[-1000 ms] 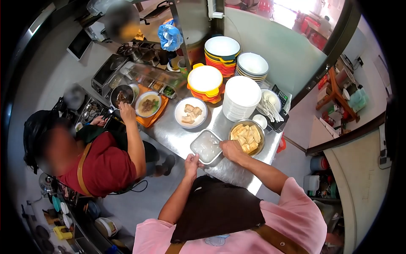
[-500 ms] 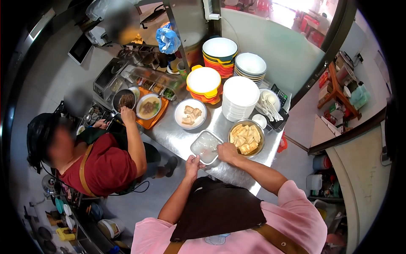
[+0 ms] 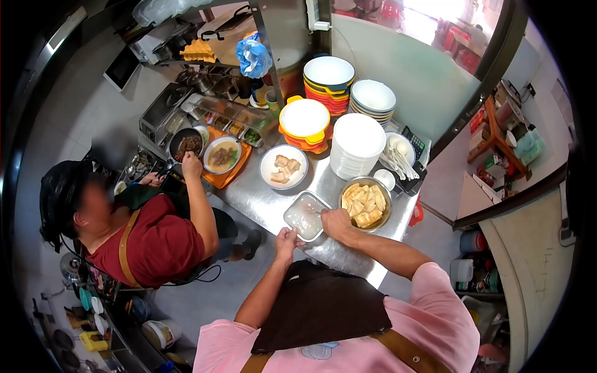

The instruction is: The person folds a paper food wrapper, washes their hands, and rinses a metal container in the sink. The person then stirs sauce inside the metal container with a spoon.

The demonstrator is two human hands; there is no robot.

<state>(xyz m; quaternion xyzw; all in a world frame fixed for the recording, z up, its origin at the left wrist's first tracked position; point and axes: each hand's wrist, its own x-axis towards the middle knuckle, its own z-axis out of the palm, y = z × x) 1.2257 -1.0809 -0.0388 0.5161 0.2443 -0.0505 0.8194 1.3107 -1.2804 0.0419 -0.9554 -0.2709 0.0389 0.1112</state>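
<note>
A white rectangular container (image 3: pixel 305 200) with pale, translucent, wet-looking contents stands at the front edge of the steel counter. My left hand (image 3: pixel 286 244) pinches its near left corner. From the right, my right hand (image 3: pixel 336 223) is closed round a thin utensil that dips into the container; its working end is hard to make out. Just right of that hand sits a metal bowl (image 3: pixel 387 214) full of yellowish fried pieces. Behind the container is a white bowl (image 3: pixel 266 176) with several browned pieces in it.
Stacked white plates (image 3: pixel 359 140), orange-handled bowls (image 3: pixel 305 118) and more bowls (image 3: pixel 373 96) stand behind. A co-worker (image 3: pixel 155 227) at left holds a pan (image 3: pixel 185 144) beside a soup bowl (image 3: pixel 222 155) on an orange tray (image 3: pixel 239 168). Spoons (image 3: pixel 398 155) lie at the right.
The view has shifted slightly. Whitish lumps show more plainly in the container, while my two hands keep nearly the same places on it. The co-worker's hand stays by the pan.
</note>
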